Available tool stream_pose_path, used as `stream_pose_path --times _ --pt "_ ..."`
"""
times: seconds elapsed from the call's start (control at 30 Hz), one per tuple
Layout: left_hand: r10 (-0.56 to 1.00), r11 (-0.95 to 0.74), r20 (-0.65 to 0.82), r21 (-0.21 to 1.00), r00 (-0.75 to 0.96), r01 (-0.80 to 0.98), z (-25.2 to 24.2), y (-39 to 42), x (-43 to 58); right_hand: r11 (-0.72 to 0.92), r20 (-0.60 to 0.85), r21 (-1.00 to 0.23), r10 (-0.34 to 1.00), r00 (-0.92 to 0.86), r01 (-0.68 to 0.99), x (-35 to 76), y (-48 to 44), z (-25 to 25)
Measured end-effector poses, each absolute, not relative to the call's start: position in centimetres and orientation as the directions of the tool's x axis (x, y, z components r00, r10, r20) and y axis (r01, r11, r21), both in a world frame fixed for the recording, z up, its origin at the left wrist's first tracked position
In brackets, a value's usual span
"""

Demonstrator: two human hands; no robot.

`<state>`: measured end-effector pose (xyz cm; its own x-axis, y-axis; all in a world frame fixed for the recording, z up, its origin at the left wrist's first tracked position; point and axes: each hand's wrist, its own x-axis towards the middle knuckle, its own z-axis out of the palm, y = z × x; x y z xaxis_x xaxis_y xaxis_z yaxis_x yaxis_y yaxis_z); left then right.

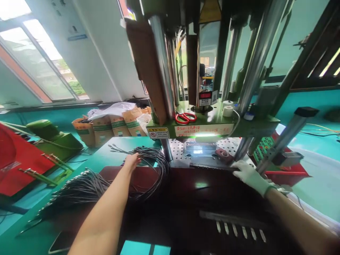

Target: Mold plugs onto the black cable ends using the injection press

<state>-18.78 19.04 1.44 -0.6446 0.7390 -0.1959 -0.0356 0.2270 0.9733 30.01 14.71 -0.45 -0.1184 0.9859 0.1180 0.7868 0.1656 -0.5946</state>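
My bare left hand [132,161] reaches to a looped bundle of black cables [159,163], its fingers closed at the near strands. A second pile of black cables [87,189] with metal ends fans out left of my forearm. My right hand [248,175], in a white glove, has its fingers closed at the right end of a dark narrow bar [209,166] along the front of the press bed. Behind that bar sits a metal mould block [200,149]. Closer to me lies another dark strip [231,216] with several pale flat pieces along its edge.
A green press with steel columns [256,56] stands ahead. Red scissors [185,118] and white rolls [227,109] rest on its plate. A red control box [287,173] is on the right. A phone [61,242] lies front left; paper sacks [103,129] stand behind.
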Motion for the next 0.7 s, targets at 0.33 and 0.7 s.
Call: stream_pose_path --times 0.33,0.7 --pt "0.800 0.354 -0.173 0.910 -0.574 0.218 3.8 15.6 -17.3 0.404 -0.239 -0.343 0.835 -0.495 0.848 30.9 3.3 5.5" --pt "0.665 -0.018 -0.252 0.936 0.703 0.352 3.0 -4.5 1.8 0.512 -0.194 0.118 0.852 -0.486 0.851 28.9 0.4 2.5"
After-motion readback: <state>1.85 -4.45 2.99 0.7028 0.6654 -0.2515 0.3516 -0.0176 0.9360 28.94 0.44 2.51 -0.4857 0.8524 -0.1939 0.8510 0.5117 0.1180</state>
